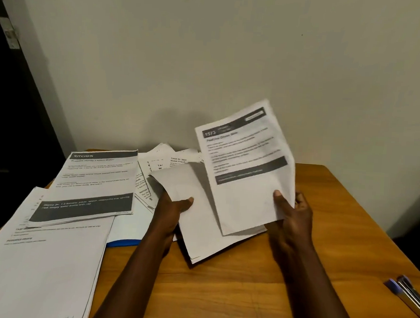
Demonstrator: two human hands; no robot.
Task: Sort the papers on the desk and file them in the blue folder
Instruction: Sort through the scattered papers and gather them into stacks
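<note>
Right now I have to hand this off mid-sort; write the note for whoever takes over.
Left hand: gripping a bent blank-side sheet atop the centre stack.
Right hand: holding the printed "1573" sheet raised, lower edge pinched.
Blue folder: only an edge shows under the papers at centre-left; nothing visibly filed.
Sorted so far, it seems: the "KITCHEN" pile and a larger stack at front left.
Loose sheets remain at the back.
Pens lie at the right edge.
Left: finish sorting, uncover folder, file.
</note>
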